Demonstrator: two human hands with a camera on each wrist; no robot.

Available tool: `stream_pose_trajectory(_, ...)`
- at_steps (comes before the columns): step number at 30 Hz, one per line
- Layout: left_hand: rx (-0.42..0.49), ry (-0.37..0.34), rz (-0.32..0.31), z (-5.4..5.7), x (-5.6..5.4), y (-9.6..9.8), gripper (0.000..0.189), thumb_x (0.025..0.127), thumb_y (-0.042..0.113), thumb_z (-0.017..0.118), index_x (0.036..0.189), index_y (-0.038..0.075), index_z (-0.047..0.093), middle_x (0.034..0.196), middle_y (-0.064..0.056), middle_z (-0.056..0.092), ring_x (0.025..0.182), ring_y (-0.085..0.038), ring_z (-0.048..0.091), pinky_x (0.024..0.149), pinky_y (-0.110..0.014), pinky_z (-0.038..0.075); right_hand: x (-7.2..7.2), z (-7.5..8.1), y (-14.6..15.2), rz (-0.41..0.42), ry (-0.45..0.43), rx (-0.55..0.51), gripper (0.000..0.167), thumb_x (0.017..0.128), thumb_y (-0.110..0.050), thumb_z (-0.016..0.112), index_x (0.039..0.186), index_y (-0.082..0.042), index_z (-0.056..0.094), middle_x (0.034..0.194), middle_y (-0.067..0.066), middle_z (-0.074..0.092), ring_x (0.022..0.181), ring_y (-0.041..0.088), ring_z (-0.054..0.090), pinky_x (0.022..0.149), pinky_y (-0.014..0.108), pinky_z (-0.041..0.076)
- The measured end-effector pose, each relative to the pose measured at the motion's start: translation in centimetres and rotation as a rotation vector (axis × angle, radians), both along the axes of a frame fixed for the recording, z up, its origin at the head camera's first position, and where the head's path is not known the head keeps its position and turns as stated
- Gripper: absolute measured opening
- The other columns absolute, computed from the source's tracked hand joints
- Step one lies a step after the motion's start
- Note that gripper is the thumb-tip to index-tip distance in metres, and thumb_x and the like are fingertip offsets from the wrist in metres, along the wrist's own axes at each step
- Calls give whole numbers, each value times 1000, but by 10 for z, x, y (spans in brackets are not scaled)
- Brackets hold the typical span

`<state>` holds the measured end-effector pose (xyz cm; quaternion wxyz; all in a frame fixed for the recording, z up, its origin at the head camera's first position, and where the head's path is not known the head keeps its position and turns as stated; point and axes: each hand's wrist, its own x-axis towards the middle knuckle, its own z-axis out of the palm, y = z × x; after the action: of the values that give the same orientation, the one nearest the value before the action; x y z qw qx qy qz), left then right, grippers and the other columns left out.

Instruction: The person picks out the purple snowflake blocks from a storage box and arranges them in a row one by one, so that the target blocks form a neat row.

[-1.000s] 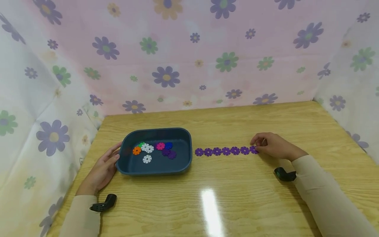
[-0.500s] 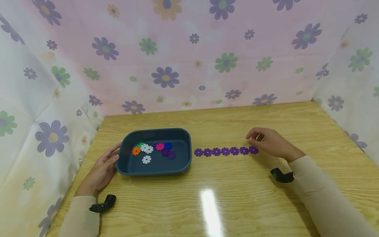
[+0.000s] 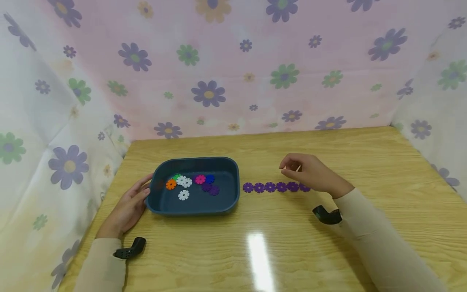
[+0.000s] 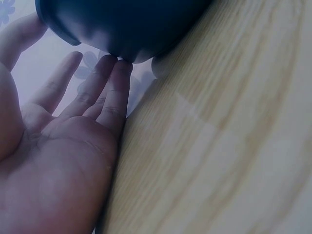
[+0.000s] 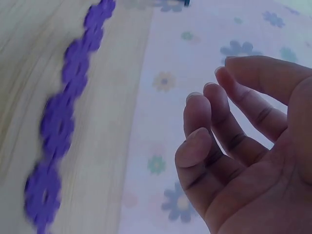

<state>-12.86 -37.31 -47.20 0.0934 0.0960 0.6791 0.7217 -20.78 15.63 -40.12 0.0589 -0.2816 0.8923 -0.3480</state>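
At the left end of the dark blue tray (image 3: 193, 212), my left hand (image 3: 128, 205) touches the outer wall. In the left wrist view its fingers (image 4: 114, 92) reach out nearly straight, tips at the tray's underside edge. My right hand (image 3: 308, 172) is raised over the right part of a row of purple snowflake discs (image 3: 270, 187), which lie edge to edge on the table. Nothing is between its loosely bent fingers (image 5: 197, 114). The hand and wrist partly cover the row's right end. In the right wrist view the purple chain (image 5: 57, 126) runs beside the hand.
Inside the tray lie white discs (image 3: 184, 195), an orange disc (image 3: 171, 184), a pink disc (image 3: 200, 179), a blue disc (image 3: 210, 179), dark purple discs (image 3: 213, 190) and a partly covered green one. A flowered cloth (image 3: 226, 117) stands behind the wooden table (image 3: 204, 251).
My right hand has let go of the rightmost purple disc, lifted, and moved left above the row. The left hand stays at the tray.
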Motion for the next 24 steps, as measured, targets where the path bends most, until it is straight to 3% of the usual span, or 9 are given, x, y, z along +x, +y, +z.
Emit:
stream_pose_trajectory(4, 9, 3, -3, -1, -2, 2, 52, 110, 14, 36, 160, 14, 22, 145, 12, 47, 130, 2, 49, 101, -13, 43, -2, 6, -28, 66, -15, -27, 10, 102, -21, 60, 106, -17, 68, 89, 0, 65, 79, 13, 58, 71, 29, 52)
stream_pose_trajectory(8, 16, -7, -10, -4, -1, 2, 53, 110, 13, 37, 160, 14, 22, 145, 13, 47, 130, 3, 49, 101, -13, 44, -5, 18, -61, 190, -45, -5, 7, 101, -19, 61, 105, -18, 67, 88, -2, 66, 78, 13, 60, 72, 31, 53)
stream_pose_trajectory(13, -1, -6, 5, -3, 0, 2, 52, 110, 14, 38, 160, 15, 23, 144, 14, 47, 130, 3, 49, 100, -13, 44, -13, 42, -98, 329, 22, 66, 6, 99, -17, 62, 103, -17, 68, 90, -5, 67, 81, 9, 62, 78, 31, 54)
stream_pose_trajectory(18, 5, -5, 7, 0, 1, 1, 53, 110, 14, 39, 160, 14, 23, 144, 13, 47, 130, 3, 49, 100, -13, 44, -20, 60, -136, 413, 12, 110, 5, 100, -18, 62, 103, -17, 66, 97, -3, 68, 87, 9, 62, 83, 30, 54)
stream_pose_trajectory(24, 12, -6, 19, 0, 0, 2, 52, 109, 13, 38, 160, 11, 23, 142, 12, 49, 128, 2, 50, 100, -14, 45, -26, 62, -176, 467, -66, 175, 9, 100, -19, 61, 106, -15, 66, 99, -2, 67, 90, 12, 61, 87, 29, 52)
